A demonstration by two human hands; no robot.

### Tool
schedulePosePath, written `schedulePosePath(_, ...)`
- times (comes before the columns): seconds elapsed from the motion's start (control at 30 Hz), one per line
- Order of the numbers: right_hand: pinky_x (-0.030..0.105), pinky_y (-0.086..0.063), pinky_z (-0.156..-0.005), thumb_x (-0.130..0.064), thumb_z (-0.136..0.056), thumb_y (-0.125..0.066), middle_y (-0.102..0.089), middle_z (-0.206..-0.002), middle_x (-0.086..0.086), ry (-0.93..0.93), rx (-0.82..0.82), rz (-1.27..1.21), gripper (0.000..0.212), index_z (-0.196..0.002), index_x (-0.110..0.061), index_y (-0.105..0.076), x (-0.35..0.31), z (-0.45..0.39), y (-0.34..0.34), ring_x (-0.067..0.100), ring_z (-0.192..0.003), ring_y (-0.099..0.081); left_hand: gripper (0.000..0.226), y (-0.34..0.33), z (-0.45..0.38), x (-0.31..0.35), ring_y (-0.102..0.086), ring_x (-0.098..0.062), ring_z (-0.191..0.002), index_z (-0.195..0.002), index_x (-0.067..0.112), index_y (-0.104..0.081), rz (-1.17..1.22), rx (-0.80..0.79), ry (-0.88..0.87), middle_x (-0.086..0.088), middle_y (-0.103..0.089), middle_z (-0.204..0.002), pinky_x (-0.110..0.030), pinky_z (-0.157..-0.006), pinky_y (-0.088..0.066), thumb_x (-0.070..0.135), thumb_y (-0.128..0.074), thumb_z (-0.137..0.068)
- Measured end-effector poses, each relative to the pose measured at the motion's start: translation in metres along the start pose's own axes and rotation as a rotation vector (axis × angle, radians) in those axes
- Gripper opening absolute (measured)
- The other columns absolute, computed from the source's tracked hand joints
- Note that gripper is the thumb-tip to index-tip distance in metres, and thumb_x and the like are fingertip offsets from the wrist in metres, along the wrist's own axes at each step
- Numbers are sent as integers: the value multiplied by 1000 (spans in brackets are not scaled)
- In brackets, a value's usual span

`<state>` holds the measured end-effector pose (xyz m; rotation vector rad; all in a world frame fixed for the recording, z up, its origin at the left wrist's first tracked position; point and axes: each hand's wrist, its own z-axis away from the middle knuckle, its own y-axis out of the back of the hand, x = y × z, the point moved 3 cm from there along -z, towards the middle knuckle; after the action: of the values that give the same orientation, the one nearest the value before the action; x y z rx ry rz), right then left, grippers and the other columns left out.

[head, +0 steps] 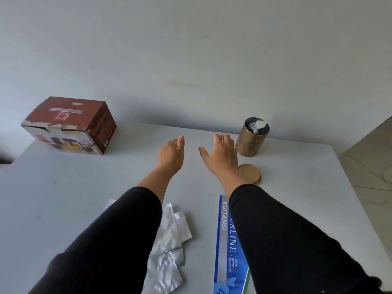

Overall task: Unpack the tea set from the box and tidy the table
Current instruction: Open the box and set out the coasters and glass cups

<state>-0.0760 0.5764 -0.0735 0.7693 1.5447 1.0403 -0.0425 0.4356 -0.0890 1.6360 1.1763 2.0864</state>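
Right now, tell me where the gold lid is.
In the head view the gold lid lies flat on the table's right side, just in front of the open gold canister, beside the right wrist.

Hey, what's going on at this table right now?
A person reaches both arms out over a white table, holding nothing. The left hand and right hand are open, apart, above the middle. The brown tea set box sits closed at the far left. An open gold canister stands at the right, its lid lying beside it. Silver foil packets and a blue receipt book lie nearer.
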Motion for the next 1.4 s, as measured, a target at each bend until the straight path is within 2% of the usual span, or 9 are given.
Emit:
schedulePosePath(0.23, 39, -36, -99, -41, -93, -51, -42, -135, 9, 34, 40, -52, 52, -135, -11, -43, -143, 36, -23, 28, -128, -38, 52, 134, 11, -77, -42, -27, -76, -60, 10, -31, -75, 68, -40, -4, -39, -62, -31, -70, -27, 35, -20, -104)
schedulePosePath(0.43, 40, -36, -101, -37, -95, -50, -42, -136, 10, 133, -12, -63, 51, -138, -11, -42, -249, 60, -58, 28, -130, -37, 51, 231, 14, -163, -47, -28, -82, -66, 8, -41, -93, 154, 36, -14, -50, -79, -32, -73, -31, 35, -20, -104)
schedulePosePath(0.57, 40, -36, -102, -37, -94, -50, -42, -136, 10, 170, -59, -50, 50, -137, -11, -44, -293, 57, -82, 28, -130, -37, 47, 269, 9, -205, -45, -25, -81, -84, 2, -48, -94, 184, 85, -13, -50, -83, -30, -72, -30, 34, -20, -104)
schedulePosePath(0.8, 38, -40, -98, -30, -94, -49, -47, -129, 11, 232, -88, -77, 41, -129, -9, -54, -353, 22, -136, 28, -123, -45, 44, 304, -26, -253, -50, -29, -92, -101, 2, -57, -156, 164, 147, -15, -59, -99, -30, -76, -33, 31, -24, -104)
schedulePosePath(0.9, 37, -43, -98, -27, -94, -49, -47, -129, 10, 205, -111, -111, 39, -127, -10, -57, -367, 5, -161, 28, -121, -46, 43, 311, -50, -270, -51, -30, -120, -129, 11, -57, -154, 131, 160, -11, -60, -129, -34, -96, -39, 33, -32, -102)
schedulePosePath(1.0, 39, -43, -98, -27, -92, -52, -46, -126, 9, 203, -129, -80, 36, -124, -11, -60, -382, -5, -184, 27, -119, -45, 39, 315, -75, -290, -47, -24, -130, -134, 14, -55, -193, 91, 127, -6, -52, -141, -31, -107, -34, 29, -41, -99)
schedulePosePath(1.2, 37, -38, -85, -19, -84, -64, -54, -117, 10, 220, 23, -41, 26, -107, -7, -69, -402, -14, -207, 32, -112, -47, 44, 319, -105, -300, -42, -22, -133, -138, 13, -49, -229, 36, 29, -3, -42, -147, -29, -107, -35, 18, -52, -94)
schedulePosePath(1.3, 39, -41, -77, -14, -72, -75, -61, -104, 12, 245, 130, -65, 19, -90, -7, -75, -395, -13, -211, 36, -100, -55, 50, 321, -106, -298, -41, -23, -132, -140, 14, -44, -185, 65, 53, -4, -36, -147, -32, -103, -38, 18, -55, -92)
schedulePosePath(1.4, 38, -43, -72, -15, -71, -74, -62, -104, 11, 301, 109, -77, 20, -91, -10, -76, -382, -12, -203, 36, -98, -56, 63, 311, -111, -294, -42, -23, -130, -145, 16, -33, -86, 88, 108, -6, -37, -144, -28, -93, -40, 22, -59, -89)
